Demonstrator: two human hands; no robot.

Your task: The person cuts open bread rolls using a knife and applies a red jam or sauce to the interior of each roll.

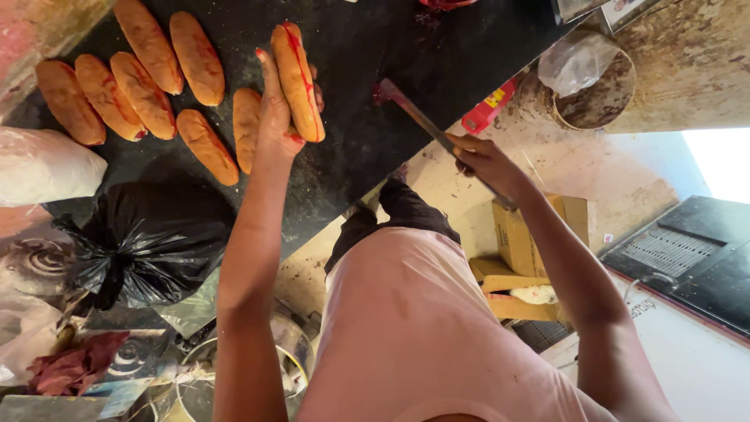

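The black desk (pixel 375 47) fills the far part of the view, and the person stands at its near edge looking down. At its left end lies a black bag (pixel 148 242) with a white bag (pixel 39 168) beside it, and off the far right corner stands a round bucket (pixel 598 94) with a clear bag in it. Six plain buns (pixel 144 94) lie loose on the far left of the desk, most of them slanting side by side. The left hand (pixel 277 125) is raised over the desk with its fingers clamped around one more bun (pixel 297 78), held just right of the loose ones; a seventh plain bun shows partly behind that hand. The held bun's long axis runs near to far, tipped a little leftward at the far end. It is golden brown and oblong, slit along its top, with a red streak of sauce running down the slit. The right hand (pixel 484 160) is well right of it, off the desk edge, with its fingers closed on the handle of a knife (pixel 414 113). The blade slants far-left over the desk, its red-smeared tip pointing toward the bun but still apart from it. The left hand is thus on the bun and the right hand farther off, the knife spanning part of the gap between them.
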